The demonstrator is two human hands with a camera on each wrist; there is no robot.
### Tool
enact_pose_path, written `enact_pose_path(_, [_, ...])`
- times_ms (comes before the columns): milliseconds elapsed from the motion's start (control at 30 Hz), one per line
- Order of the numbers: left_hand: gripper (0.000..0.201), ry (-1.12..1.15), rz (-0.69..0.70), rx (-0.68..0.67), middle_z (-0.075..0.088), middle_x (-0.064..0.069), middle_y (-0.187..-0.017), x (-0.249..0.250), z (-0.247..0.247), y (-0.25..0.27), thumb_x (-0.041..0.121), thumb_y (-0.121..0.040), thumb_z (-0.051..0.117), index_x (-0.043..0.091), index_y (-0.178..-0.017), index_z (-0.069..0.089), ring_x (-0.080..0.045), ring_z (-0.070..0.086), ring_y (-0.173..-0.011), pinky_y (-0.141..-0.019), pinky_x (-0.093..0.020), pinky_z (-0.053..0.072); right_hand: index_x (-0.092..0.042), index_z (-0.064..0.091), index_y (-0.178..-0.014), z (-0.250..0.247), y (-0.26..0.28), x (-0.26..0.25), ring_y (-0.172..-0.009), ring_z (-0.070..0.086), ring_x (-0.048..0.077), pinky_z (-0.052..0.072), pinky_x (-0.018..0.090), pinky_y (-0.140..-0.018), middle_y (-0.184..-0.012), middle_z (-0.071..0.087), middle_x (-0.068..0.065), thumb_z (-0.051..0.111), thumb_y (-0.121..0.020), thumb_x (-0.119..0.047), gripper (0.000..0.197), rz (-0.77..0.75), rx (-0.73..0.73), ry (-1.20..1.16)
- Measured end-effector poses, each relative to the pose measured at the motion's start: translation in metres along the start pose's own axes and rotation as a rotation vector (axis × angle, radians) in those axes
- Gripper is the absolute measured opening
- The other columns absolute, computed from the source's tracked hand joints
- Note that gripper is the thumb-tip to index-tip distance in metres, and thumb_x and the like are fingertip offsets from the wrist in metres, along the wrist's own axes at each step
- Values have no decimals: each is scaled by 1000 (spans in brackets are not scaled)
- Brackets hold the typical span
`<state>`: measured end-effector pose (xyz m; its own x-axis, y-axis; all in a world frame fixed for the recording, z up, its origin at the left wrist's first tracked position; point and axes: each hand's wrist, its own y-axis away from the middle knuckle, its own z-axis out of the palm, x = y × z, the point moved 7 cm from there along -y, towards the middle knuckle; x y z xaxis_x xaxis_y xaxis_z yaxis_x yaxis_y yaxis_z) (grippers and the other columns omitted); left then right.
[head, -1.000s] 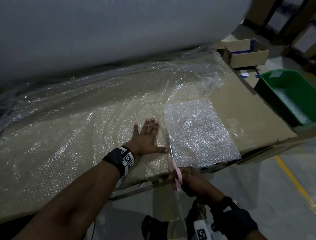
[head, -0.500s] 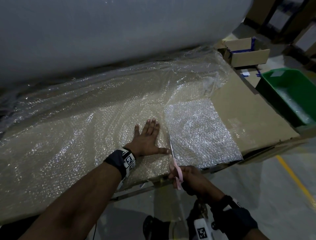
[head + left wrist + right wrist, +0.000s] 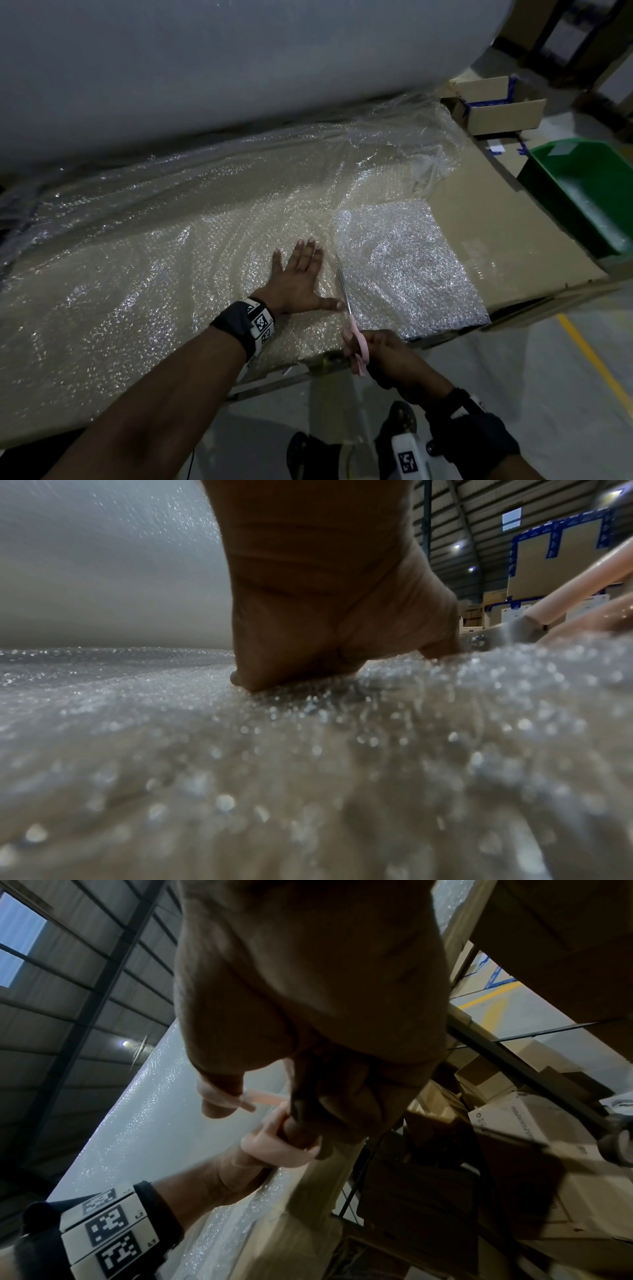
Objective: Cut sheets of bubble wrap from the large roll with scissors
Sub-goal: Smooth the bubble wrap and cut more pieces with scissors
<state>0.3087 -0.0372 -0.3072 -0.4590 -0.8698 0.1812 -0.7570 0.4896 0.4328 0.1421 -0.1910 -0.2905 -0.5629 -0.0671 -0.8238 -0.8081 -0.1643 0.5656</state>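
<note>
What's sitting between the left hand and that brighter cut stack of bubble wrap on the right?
In the head view, only the scissors: their blade runs between the left hand and the cut stack, over the unrolled bubble wrap.

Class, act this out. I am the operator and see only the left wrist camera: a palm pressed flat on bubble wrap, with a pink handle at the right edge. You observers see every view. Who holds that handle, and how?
Observer: The right hand grips the pink-handled scissors, thumb and fingers through the loops.
Operator: Where do the blades point?
Observer: Away from the person, along the left edge of a brighter rectangular sheet of bubble wrap, just right of the left hand.
Operator: What lies further right?
Observer: A green plastic bin stands beside the cardboard-covered surface.
</note>
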Motion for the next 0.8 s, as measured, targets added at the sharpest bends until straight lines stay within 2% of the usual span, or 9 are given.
enact_pose_path(67, [148,-3,1,0,-41,-1,-166,0,0,0,113,-56,19,21,-164,-24,-22,-40,-152,-120,-70,-16,-2,70,-84,0,0,-3,-52,32,21,14,29,-50,-70,63,16,71,-82,-74,72,3,-10,-11])
enact_pose_path(133, [149,-5,2,1,-41,-1,-166,0,0,0,114,-55,17,21,-164,-24,-22,-39,-152,-120,-71,-16,-7,72,-77,1,1,-6,-49,33,17,15,25,-48,-66,64,13,69,-84,-72,65,6,-27,12])
enact_pose_path(200, [150,-7,3,0,-41,-2,-166,0,-1,0,114,-52,13,20,-164,-23,-23,-39,-152,-120,-71,-14,-8,72,-70,1,2,-10,-49,33,18,16,26,-47,-62,62,12,66,-86,-71,66,14,-30,61])
enact_pose_path(300, [153,-9,4,3,-40,-2,-166,0,-1,0,115,-49,8,20,-164,-23,-23,-39,-152,-120,-71,-14,2,72,-77,1,-3,-12,-52,35,22,17,27,-48,-66,61,17,63,-75,-78,80,1,-27,87])
enact_pose_path(367, [154,-5,2,3,-40,-2,-166,1,-1,0,115,-47,7,20,-164,-23,-23,-39,-152,-120,-71,-14,3,71,-77,1,-3,-15,-56,37,27,18,28,-49,-66,62,18,62,-73,-78,81,-5,-19,103])
enact_pose_path(467, [154,1,3,1,-40,-2,-166,1,-1,0,116,-47,7,20,-164,-24,-23,-39,-152,-120,-71,-15,2,71,-77,1,-3,-18,-56,35,28,17,29,-49,-65,61,17,61,-81,-79,82,-6,-33,102])
enact_pose_path(600, [153,3,3,-8,-41,-2,-166,1,-1,0,115,-48,9,20,-163,-25,-23,-40,-152,-120,-71,-16,-1,72,-75,1,-3,-15,-47,31,20,15,30,-48,-66,56,20,64,-84,-80,80,-4,-25,80])
enact_pose_path(733, [150,0,5,0,-41,-2,-166,0,1,0,114,-52,13,20,-163,-24,-23,-39,-152,-120,-71,-15,-13,72,-67,1,-1,-17,-47,31,18,17,26,-48,-58,59,7,63,-90,-70,62,10,-8,70])
enact_pose_path(800, [149,1,6,2,-41,-2,-166,0,1,-1,114,-54,15,20,-163,-24,-23,-39,-152,-120,-71,-15,-14,72,-68,1,0,-18,-47,31,17,17,26,-48,-59,61,5,63,-92,-67,59,9,-12,64])
